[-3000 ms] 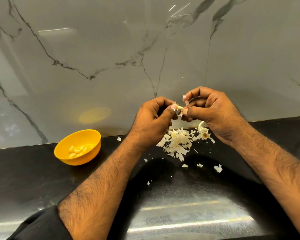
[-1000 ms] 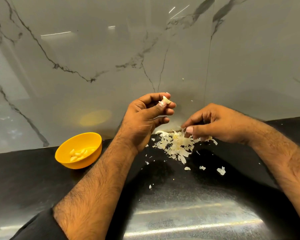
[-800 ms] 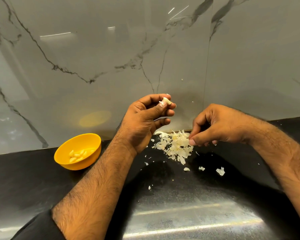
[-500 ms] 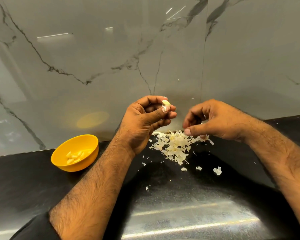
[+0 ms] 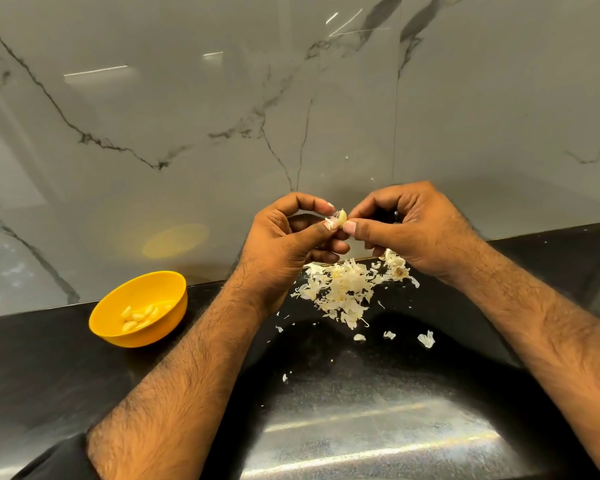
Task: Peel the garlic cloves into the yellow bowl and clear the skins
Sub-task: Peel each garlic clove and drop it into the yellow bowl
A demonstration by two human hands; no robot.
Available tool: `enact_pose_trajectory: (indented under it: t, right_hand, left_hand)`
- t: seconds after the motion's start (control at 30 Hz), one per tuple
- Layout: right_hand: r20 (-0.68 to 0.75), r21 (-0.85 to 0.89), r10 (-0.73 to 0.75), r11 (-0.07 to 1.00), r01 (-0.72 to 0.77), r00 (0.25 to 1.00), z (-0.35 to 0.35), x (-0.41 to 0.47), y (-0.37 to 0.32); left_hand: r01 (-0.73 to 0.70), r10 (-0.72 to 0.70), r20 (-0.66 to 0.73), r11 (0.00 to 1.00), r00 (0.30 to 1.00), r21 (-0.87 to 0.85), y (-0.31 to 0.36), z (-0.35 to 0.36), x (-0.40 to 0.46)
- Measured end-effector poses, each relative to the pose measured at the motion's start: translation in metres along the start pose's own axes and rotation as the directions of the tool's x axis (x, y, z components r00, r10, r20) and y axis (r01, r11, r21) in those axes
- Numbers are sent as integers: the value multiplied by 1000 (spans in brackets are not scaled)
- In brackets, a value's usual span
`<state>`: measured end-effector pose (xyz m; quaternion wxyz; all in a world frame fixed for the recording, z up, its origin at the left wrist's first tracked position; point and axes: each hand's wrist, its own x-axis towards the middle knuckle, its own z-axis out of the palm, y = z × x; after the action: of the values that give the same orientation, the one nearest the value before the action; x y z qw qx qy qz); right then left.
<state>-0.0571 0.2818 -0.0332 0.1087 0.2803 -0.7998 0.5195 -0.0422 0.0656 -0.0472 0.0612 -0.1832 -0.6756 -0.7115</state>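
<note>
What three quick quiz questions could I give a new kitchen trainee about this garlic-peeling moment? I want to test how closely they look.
1. True or false: the yellow bowl is empty.
2. What do the left hand and right hand pinch between them?
A. a knife
B. a garlic clove
C. a spoon
3. Fill in: the pile of skins lies on the black ____, below the hands.

Key
1. False: peeled cloves lie in it.
2. B
3. Counter
</note>
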Motion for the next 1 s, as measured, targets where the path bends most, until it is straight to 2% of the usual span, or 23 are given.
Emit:
enact_pose_trajectory:
  t: [0.27,0.63,0.83,1.0]
  right_hand:
    - [-49,71,21,997,-17,999,-2,0,1]
    - [-1,3,21,1000,-21,1000,-2,0,0]
    - [-23,-49,15,999,-16,1000,-1,1,-2]
    - [-45,-81,28,996,-31,999,-1,1,-3]
  left_hand:
    - [-53,48,41,991,998,119,-2,0,-1]
    - [-99,106,-19,967,994,234,-5,3,0]
    - [-126,135,-30,968,990,215,-5,6,-1]
    - [-123,134,-26,956,991,266,-6,5,0]
